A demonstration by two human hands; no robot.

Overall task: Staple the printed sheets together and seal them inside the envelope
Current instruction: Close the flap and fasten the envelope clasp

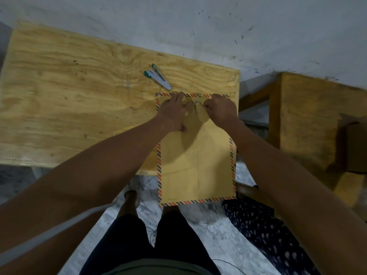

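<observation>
A large brown envelope [196, 161] with a striped red-and-blue border lies on the wooden table [69, 96], its near half hanging over the front edge. Its flap is folded down at the far end. A small metal clasp [196, 107] sits on the flap. My left hand [175, 114] rests on the flap just left of the clasp, fingers spread flat. My right hand [219, 110] pinches a prong of the clasp from the right. The printed sheets are not visible. A silver stapler [158, 78] with teal ends lies open on the table beyond the envelope.
A second wooden bench [309, 124] stands to the right, with a cardboard box [355, 145] on it. A dotted dark cloth [264, 231] lies on the marble floor by my legs. A grey wall runs behind the table.
</observation>
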